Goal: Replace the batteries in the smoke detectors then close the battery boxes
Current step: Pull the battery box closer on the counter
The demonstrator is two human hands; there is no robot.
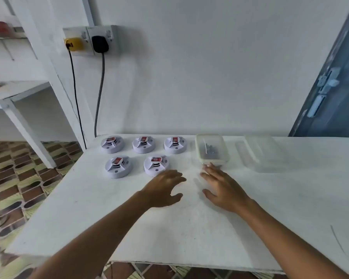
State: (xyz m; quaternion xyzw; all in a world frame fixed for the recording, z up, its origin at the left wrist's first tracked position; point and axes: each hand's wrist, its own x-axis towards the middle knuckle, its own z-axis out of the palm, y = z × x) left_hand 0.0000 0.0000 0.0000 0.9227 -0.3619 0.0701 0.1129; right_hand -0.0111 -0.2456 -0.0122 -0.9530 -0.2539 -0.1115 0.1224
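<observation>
Several round white smoke detectors lie on the white table (169,228), each showing a red battery on top. Three form a back row: left (112,144), middle (143,144), right (175,145). Two lie in front: left (118,167) and right (156,165). A clear plastic box (212,149) holding dark batteries stands to their right. My left hand (164,188) hovers with fingers spread just before the front right detector, holding nothing. My right hand (223,187) reaches with straight fingers toward the box's near edge, fingertips close to it.
A clear lid (264,153) lies right of the box. A wall socket (89,40) with a yellow and a black plug hangs above the table's back left corner, cables dropping behind it. White shelving stands left, a blue door right.
</observation>
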